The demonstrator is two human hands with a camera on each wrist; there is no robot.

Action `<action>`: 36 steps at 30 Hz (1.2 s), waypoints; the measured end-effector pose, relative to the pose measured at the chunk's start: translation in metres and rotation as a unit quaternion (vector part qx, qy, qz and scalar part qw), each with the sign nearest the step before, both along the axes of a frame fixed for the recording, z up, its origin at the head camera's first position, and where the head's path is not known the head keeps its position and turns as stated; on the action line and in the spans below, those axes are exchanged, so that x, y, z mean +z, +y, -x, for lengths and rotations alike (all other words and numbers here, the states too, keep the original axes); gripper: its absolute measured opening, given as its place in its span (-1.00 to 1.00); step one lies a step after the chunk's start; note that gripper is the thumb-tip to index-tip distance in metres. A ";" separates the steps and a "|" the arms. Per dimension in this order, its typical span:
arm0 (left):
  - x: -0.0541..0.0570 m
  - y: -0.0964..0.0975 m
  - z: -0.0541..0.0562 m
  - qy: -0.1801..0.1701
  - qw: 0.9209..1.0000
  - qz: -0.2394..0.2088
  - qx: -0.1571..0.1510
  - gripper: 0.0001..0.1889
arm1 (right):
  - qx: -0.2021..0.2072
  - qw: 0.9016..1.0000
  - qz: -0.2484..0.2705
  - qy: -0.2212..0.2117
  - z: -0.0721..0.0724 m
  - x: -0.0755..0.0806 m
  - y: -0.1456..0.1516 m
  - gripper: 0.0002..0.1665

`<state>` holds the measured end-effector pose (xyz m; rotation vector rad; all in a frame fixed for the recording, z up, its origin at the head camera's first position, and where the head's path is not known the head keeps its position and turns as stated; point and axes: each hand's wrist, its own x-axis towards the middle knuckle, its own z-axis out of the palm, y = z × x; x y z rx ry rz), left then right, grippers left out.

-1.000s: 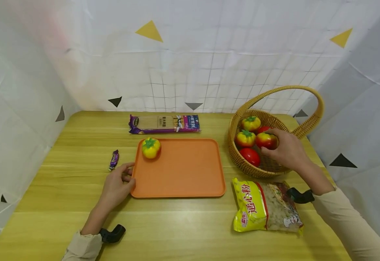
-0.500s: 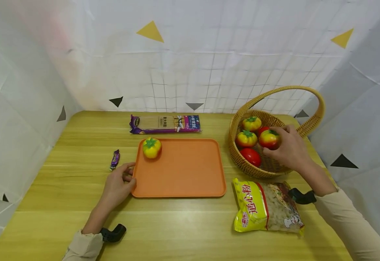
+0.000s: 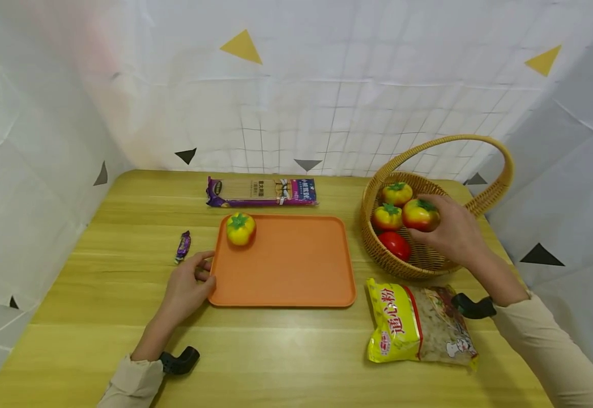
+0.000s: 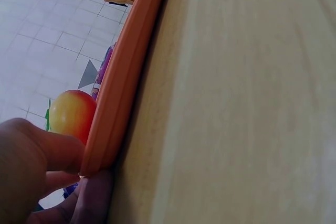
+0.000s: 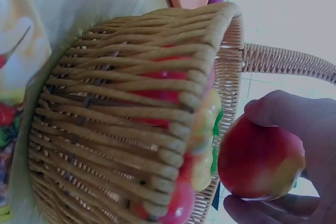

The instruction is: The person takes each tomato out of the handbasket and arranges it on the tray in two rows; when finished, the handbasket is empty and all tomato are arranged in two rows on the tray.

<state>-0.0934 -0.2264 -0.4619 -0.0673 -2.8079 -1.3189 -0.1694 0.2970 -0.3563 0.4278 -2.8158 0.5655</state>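
My left hand [image 3: 186, 286] pinches the left rim of an orange tray [image 3: 286, 266] between thumb and fingers; the left wrist view shows the pinched rim [image 4: 121, 82] close up. A yellow-and-red tomato [image 3: 240, 229] with a green leafy top sits in the tray's far left corner. Over a wicker basket [image 3: 379, 253], my right hand [image 3: 454, 232] grips another such tomato [image 3: 421, 216]. From the right wrist view, this held tomato [image 5: 257, 158] is above the basket's rim. Inside the basket are two more yellow-and-red tomatoes [image 3: 388, 217] and a red round one [image 3: 395, 245].
Behind the tray lies a purple pack of spaghetti [image 3: 263, 192]. A small purple wrapped candy [image 3: 183, 246] is left of the tray. In front of the basket, under the right forearm, lies a yellow bag of macaroni [image 3: 421, 323]. The basket's tall handle [image 3: 500, 175] arches up on the right.
My right hand has raised the tomato slightly from among the others in the basket. The left hand has stayed on the tray's rim. The head view has shifted a little.
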 end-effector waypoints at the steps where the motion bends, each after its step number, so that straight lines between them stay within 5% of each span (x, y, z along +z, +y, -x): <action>1: 0.000 0.000 0.000 0.001 1.000 0.001 -0.001 -0.44 | 0.002 1.000 0.002 0.004 0.000 0.000 -0.001 -0.14; 20: 0.003 0.000 -0.001 -0.010 1.000 -0.001 0.001 -0.43 | 0.043 0.998 0.020 0.037 -0.014 0.018 -0.032 -0.12; 36: 0.004 0.000 -0.002 -0.004 1.000 0.000 0.000 -0.44 | 0.074 0.996 0.033 0.045 -0.017 0.018 -0.049 -0.10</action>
